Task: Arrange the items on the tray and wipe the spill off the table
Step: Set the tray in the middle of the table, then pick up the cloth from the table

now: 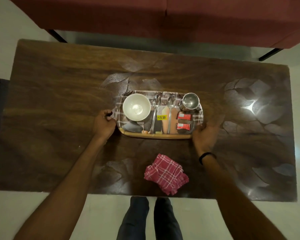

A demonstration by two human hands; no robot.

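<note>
A patterned tray (156,135) lies at the middle of the dark wooden table (59,101). On it, from left to right, are a white bowl (136,107), two steel spoons (155,111) (171,111) lying side by side, and a steel cup (190,100). Two red sachets (184,116) (183,126) lie in front of the cup. My left hand (103,122) is curled on the tray's left rim. My right hand (206,134) is spread and blurred at the tray's right end. A pink checked cloth (165,173) sits crumpled near the table's front edge, between my arms.
A red sofa (163,14) on black legs stands just beyond the far edge of the table. Pale leaf-like patches (116,80) shine behind the tray; I cannot tell whether they are pattern or liquid. My legs (151,219) are at the front edge.
</note>
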